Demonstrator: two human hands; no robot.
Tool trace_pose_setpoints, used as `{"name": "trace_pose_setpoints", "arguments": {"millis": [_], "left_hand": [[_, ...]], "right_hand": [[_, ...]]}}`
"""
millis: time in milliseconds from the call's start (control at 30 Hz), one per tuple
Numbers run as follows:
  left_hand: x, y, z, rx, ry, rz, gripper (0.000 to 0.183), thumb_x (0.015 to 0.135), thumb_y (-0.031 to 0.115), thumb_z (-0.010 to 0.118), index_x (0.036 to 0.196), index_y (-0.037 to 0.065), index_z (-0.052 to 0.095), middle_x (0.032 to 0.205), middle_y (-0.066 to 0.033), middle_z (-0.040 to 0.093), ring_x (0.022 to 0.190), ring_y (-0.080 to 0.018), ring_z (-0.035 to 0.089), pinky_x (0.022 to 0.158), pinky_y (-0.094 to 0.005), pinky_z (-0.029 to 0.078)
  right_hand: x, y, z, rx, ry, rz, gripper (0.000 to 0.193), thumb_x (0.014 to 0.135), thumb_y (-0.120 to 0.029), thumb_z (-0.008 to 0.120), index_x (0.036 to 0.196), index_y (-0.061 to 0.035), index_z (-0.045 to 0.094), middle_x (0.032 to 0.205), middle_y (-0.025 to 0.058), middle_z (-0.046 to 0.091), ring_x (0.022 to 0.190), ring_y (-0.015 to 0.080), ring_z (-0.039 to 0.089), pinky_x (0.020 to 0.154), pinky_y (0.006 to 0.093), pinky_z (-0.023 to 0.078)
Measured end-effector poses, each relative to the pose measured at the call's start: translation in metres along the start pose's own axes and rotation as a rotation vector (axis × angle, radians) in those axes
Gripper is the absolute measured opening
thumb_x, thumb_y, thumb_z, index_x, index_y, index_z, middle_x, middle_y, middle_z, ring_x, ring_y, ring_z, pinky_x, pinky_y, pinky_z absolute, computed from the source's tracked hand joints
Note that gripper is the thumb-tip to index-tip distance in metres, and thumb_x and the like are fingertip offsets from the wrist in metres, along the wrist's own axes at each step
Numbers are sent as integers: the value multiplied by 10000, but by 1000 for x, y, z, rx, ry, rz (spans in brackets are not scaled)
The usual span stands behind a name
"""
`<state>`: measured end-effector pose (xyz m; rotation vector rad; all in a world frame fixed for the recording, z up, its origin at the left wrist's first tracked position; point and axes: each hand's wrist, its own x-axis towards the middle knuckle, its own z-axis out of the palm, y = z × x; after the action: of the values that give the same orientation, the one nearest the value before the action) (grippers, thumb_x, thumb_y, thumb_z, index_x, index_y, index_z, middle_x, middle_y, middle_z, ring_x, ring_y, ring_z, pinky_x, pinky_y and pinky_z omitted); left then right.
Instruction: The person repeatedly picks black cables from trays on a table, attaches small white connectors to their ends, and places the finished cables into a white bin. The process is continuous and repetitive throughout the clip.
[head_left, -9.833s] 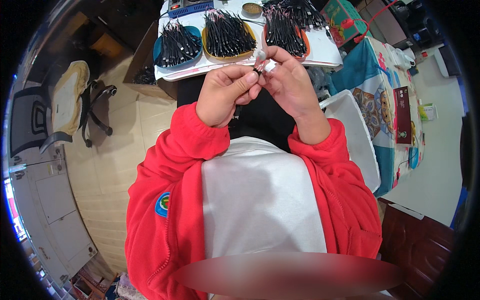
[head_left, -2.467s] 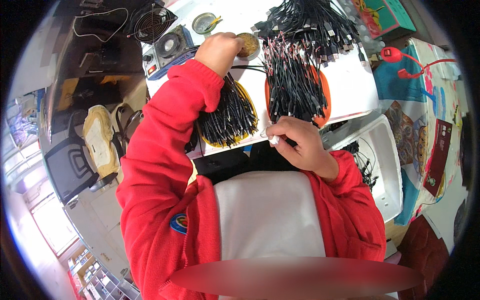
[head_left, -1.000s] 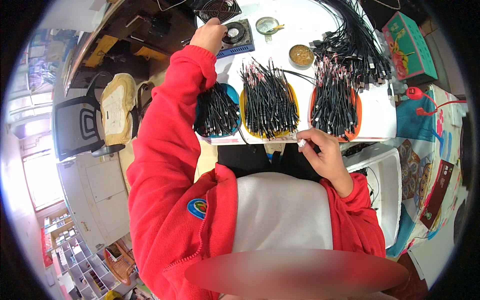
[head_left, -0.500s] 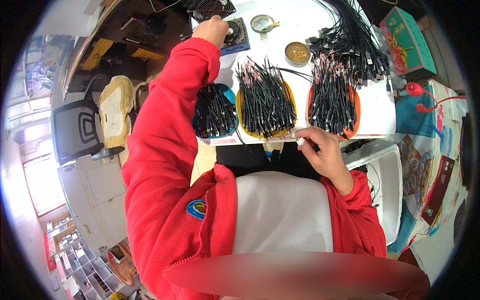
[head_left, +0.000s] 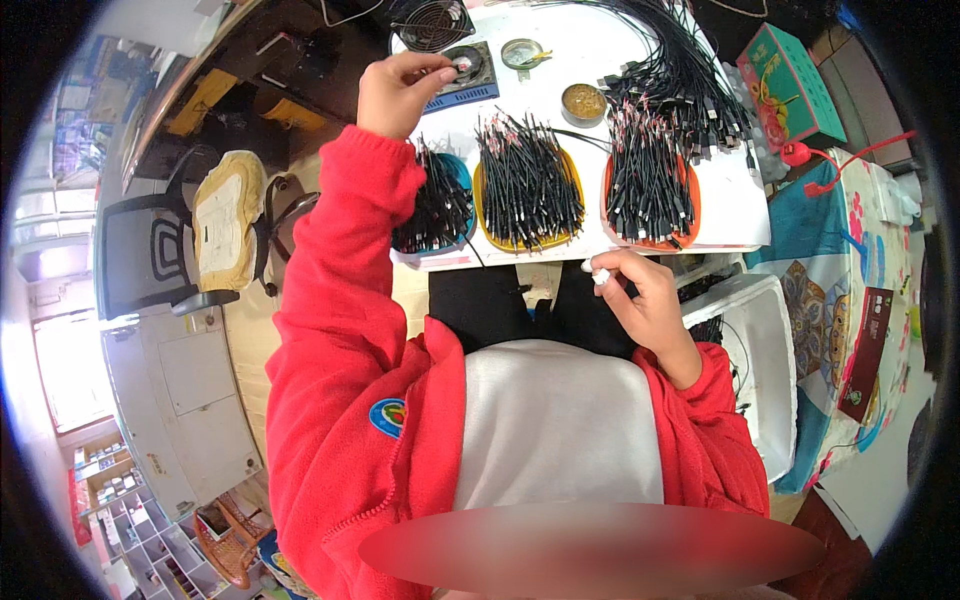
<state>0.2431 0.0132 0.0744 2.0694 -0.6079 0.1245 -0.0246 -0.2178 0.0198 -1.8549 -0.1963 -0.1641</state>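
My left hand (head_left: 405,92) reaches out over the far left of the table, thumb and fingers pinched together. Its fingertips are at the round black centre of a flat blue-and-grey device (head_left: 468,88); whatever they hold is too small to make out. Close to my body, beyond the table's near edge, my right hand (head_left: 643,300) is closed in a pinch. Small white bits (head_left: 600,275) show at its fingertips; I cannot tell whether they are held or worn. Short black cables with bared pinkish ends fill a blue tray (head_left: 464,175), a yellow tray (head_left: 577,190) and an orange tray (head_left: 692,222).
Behind the device stands a black fan (head_left: 430,25). A round clear dish (head_left: 521,54) and a round tin of brownish material (head_left: 583,103) sit mid-table. Long black USB cables (head_left: 680,60) pile at the far right. A white foam box (head_left: 785,380) stands beside my right arm.
My left hand has drawn back from near the fan toward the front of the device, its pinched fingers now visible. The right hand keeps its pinch. The view has shifted slightly.
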Motion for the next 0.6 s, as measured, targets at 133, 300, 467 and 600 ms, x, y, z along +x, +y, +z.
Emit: {"name": "trace_pose_setpoints", "arguments": {"millis": [133,300,467,600], "left_hand": [[-65,53,-11,-866,-91,-210,179,833,34,657,978,-70,638,705,-42,585,594,-86,485,533,-212,382],[-127,100,-3,-1383,-238,-286,152,908,90,560,1011,-15,599,858,-52,574,635,-92,436,577,-230,360],[-165,136,46,-1443,-67,-336,162,883,51,597,1016,-42,594,809,-52,565,652,-117,471,589,-254,402],[-181,151,77,-1281,-217,-184,332,879,43,581,1196,-38,520,1089,-126,589,992,-224,575,849,-317,472]], "right_hand": [[2,-14,11,16,-28,-61,149,848,-25,562,988,10,599,809,88,608,603,121,533,569,240,427],[18,-38,32,114,-68,-179,257,875,-82,555,1112,17,550,964,103,617,781,146,594,679,262,468],[-4,-49,58,170,-136,-177,281,929,-165,509,1126,32,470,910,156,600,820,226,603,718,324,475],[-51,-46,0,97,-68,-45,181,964,-159,425,957,7,497,755,92,605,664,197,604,642,318,483]]}}
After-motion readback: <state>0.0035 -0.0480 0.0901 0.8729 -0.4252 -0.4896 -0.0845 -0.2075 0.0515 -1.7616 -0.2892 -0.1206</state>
